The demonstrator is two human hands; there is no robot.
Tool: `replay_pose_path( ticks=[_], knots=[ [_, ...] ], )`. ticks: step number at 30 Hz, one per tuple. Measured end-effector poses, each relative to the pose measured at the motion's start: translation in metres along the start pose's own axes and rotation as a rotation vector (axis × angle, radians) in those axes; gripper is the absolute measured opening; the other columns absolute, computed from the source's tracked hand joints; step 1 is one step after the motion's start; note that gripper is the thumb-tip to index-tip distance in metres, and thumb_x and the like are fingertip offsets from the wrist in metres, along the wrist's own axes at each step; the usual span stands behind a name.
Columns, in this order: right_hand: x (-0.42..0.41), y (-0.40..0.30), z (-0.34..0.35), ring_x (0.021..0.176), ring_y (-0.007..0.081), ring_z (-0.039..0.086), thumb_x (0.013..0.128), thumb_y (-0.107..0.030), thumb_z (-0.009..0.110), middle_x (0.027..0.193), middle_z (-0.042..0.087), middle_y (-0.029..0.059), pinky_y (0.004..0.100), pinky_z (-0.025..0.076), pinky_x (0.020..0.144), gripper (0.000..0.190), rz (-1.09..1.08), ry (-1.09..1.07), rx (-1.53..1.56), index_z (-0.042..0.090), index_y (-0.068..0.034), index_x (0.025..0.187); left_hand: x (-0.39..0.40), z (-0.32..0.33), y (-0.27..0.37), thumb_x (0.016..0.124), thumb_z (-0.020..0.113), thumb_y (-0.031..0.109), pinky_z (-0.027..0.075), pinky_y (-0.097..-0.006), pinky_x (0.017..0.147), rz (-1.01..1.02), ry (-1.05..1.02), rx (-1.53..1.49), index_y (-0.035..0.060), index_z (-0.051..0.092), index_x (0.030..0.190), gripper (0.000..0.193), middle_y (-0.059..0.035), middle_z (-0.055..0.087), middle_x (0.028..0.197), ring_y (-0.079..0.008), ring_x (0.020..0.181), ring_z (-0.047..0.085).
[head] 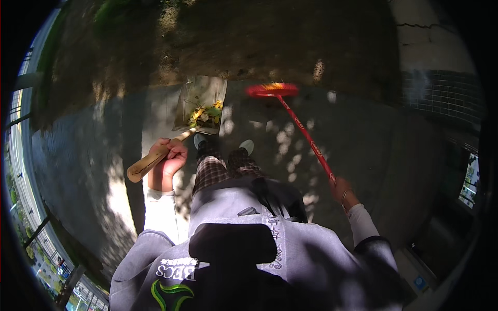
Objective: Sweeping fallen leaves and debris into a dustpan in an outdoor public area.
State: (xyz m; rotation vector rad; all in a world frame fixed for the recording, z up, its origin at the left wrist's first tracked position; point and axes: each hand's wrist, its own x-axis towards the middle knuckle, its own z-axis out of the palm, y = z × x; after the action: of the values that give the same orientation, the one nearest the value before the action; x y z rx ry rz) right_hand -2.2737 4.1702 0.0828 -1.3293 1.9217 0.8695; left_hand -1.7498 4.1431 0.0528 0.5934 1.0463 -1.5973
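My left hand (169, 155) is closed around the wooden handle (146, 167) of a dustpan (204, 87). The pan rests on the pavement just ahead of my feet. Yellow and green leaves (206, 114) lie in it, towards the handle end. My right hand (342, 192) grips the red pole (307, 136) of a push broom out to the right. The broom's red head (272, 90), blurred and with yellowish bristles, is right of the pan, near the border between pavement and soil.
Bare dark soil (249, 42) with some grass borders the pavement (249, 163) ahead. My shoes (246, 147) stand close behind the pan. At far left a railing (37, 231) runs beside a road. A tiled strip (439, 93) lies at right, above a dark structure.
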Motion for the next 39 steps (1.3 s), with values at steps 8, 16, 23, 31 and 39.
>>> replay_pose_path(
  ticks=[8,16,23,31,39],
  knots=[
    [0.095,-0.063,0.015,0.091,0.0363,0.055,0.086,-0.032,0.041,0.095,0.058,0.0232,0.0414,0.045,0.078,0.036,-0.029,0.171,0.029,0.054,0.000,0.097,0.002,0.008,-0.015,0.068,0.045,0.001,0.032,-0.0231,0.048,0.048,-0.020,0.024,0.0014,0.038,0.072,0.009,-0.0036,0.035,0.054,-0.0122,0.043,0.028],
    [0.020,0.009,0.050,0.085,0.0356,0.058,0.083,-0.036,0.043,0.087,0.059,0.0226,0.0420,0.046,0.075,0.036,0.235,0.238,0.027,0.056,-0.003,0.091,-0.002,-0.002,-0.007,0.067,0.044,0.001,0.030,-0.0223,0.046,0.000,-0.040,0.040,-0.0016,0.037,0.081,0.016,-0.0013,0.032,0.054,-0.0105,0.043,0.026],
    [0.028,0.044,0.070,0.087,0.0367,0.057,0.084,-0.037,0.042,0.090,0.059,0.0221,0.0426,0.046,0.074,0.039,0.245,0.256,0.232,0.055,-0.001,0.091,0.000,0.004,-0.012,0.067,0.045,0.001,0.030,-0.0216,0.045,-0.026,-0.055,0.166,0.0002,0.035,0.077,0.014,-0.0019,0.032,0.054,-0.0112,0.043,0.025],
    [0.179,0.015,0.111,0.086,0.0278,0.060,0.069,-0.030,0.065,0.091,0.061,0.0143,0.0361,0.049,0.074,0.039,-0.107,-0.072,-0.500,0.061,-0.007,0.099,0.008,0.007,-0.012,0.067,0.045,0.001,0.030,-0.0213,0.045,-0.148,-0.055,0.364,-0.0020,0.037,0.079,0.014,-0.0027,0.035,0.053,-0.0107,0.042,0.028],
    [0.016,-0.069,0.248,0.096,0.0380,0.052,0.083,-0.030,0.045,0.100,0.055,0.0253,0.0429,0.043,0.082,0.037,0.428,0.022,0.549,0.054,0.001,0.100,0.024,-0.013,0.027,0.070,0.044,0.002,0.029,-0.0218,0.045,-0.178,-0.020,0.368,-0.0004,0.038,0.067,0.007,-0.0036,0.034,0.050,-0.0109,0.041,0.028]
  ],
)
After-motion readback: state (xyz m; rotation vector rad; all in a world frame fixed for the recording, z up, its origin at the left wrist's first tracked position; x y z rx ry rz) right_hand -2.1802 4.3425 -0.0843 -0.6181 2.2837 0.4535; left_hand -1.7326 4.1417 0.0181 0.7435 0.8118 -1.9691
